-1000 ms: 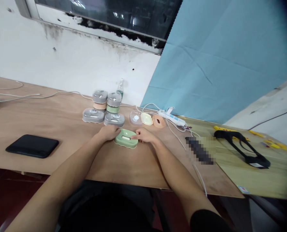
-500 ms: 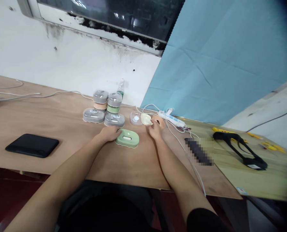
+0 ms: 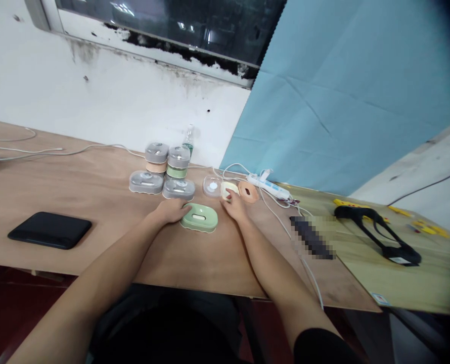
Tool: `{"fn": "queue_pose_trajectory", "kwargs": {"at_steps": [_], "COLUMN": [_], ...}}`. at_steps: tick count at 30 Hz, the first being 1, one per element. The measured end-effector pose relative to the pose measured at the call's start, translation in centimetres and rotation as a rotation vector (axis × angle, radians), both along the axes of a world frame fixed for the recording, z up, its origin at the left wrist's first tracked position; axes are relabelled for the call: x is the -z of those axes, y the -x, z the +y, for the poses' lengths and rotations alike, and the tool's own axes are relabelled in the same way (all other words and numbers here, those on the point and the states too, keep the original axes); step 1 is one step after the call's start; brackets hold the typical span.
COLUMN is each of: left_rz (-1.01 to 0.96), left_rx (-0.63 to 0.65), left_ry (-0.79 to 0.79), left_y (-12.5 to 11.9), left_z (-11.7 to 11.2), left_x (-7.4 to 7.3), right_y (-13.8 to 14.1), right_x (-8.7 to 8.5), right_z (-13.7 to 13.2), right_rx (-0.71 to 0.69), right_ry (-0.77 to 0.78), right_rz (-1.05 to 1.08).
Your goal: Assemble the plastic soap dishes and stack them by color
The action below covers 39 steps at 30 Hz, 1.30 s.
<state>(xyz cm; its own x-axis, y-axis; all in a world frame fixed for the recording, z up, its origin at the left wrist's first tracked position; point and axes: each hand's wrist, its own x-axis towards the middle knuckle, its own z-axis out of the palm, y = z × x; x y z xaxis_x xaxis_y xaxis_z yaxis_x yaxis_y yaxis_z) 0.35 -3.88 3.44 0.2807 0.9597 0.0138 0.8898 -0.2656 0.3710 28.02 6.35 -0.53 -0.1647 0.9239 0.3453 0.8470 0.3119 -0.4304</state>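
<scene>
A green oval soap dish [image 3: 199, 218] lies on the wooden table [image 3: 96, 192] in front of me. My left hand [image 3: 169, 210] grips its left end. Just beyond and to the right, my right hand [image 3: 233, 205] reaches a small cream tray [image 3: 228, 187], with fingertips closed on its near edge. The cream tray still rests on the table. A clear lid [image 3: 211, 186] lies to its left and an orange tray [image 3: 249, 191] to its right.
Grey-lidded soap boxes [image 3: 146, 182] [image 3: 178, 188] sit behind the dish, with two stacked ones [image 3: 156, 156] [image 3: 179, 161] and a bottle [image 3: 189, 135] further back. A white power strip [image 3: 269, 186] with cables, a black tablet [image 3: 49, 230] and a black strap device [image 3: 380, 232] also lie about.
My right hand left the green dish's right end, reached toward the cream and orange trays, and now rests on the cream one. The left hand stayed on the dish.
</scene>
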Motion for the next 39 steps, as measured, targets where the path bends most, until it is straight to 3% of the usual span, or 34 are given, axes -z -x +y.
{"fn": "queue_pose_trajectory", "kwargs": {"at_steps": [6, 12, 17, 22, 27, 32, 36, 39], "left_rz": [0.013, 0.015, 0.025, 0.043, 0.013, -0.073, -0.224, -0.362], "left_rx": [0.0, 0.008, 0.01, -0.025, -0.083, -0.125, -0.202, -0.194], "left_ry": [-0.005, -0.003, -0.003, -0.01, -0.027, -0.103, -0.224, -0.357], "left_y": [-0.1, -0.2, -0.2, -0.2, 0.1, 0.1, -0.1, -0.3], "left_z": [-0.2, -0.2, -0.1, 0.1, 0.4, 0.4, 0.0, -0.4], "left_x": [-0.2, -0.4, -0.2, 0.2, 0.4, 0.2, -0.2, -0.6], "right_y": [0.7, 1.8, 1.9, 1.7, 2.2, 3.0, 3.9, 5.1], "right_x": [-0.6, -0.5, 0.0, 0.3, 0.1, -1.9, -2.9, -2.6], "right_z": [-0.7, -1.3, -0.9, -0.6, -0.9, -2.3, -4.1, -5.5], "right_rx": [-0.015, -0.168, -0.133, -0.242, -0.171, -0.089, -0.232, -0.403], "right_ry": [-0.056, -0.129, -0.155, -0.207, -0.183, -0.307, -0.465, -0.467], "right_rz": [-0.046, -0.085, 0.009, 0.103, 0.212, 0.428, 0.606, 0.716]}}
